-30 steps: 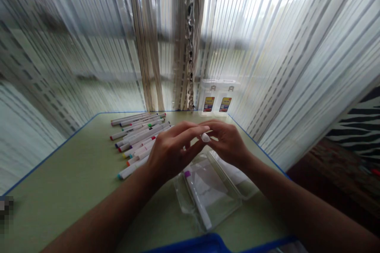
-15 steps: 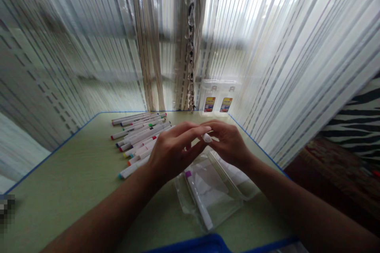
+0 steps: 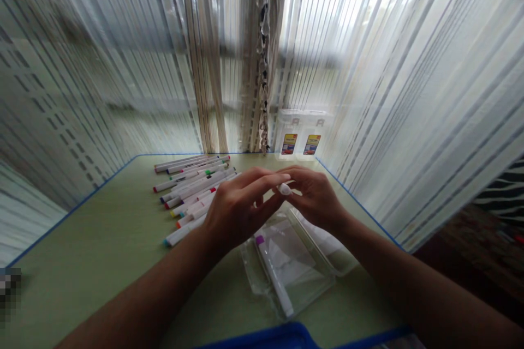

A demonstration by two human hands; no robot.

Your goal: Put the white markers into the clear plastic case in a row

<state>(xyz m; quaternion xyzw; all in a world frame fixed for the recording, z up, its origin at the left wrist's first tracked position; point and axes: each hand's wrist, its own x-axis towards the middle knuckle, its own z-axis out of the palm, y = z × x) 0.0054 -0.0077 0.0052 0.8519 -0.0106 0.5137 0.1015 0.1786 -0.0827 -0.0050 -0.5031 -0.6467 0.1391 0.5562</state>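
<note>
While the fingers of the left hand [image 3: 237, 204] and right hand [image 3: 314, 194] pinch a white marker [image 3: 285, 189], an open clear case [image 3: 317, 279] lies below, holding a purple-ended marker [image 3: 275, 278]; to the left, loose markers [image 3: 200, 190] lie across the green table [image 3: 102, 262].

Free tabletop [image 3: 102, 240] left of the markers [image 3: 198, 190], clear case [image 3: 323, 258] blocking near middle, labelled container [image 3: 301, 136] blocking far corner

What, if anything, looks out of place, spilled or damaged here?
Nothing looks spilled or damaged. Mildly odd: a single purple-ended marker lies in the open clear case, while other markers lie in a loose, uneven row on the table. A pixelated patch obscures part of the left edge.
</note>
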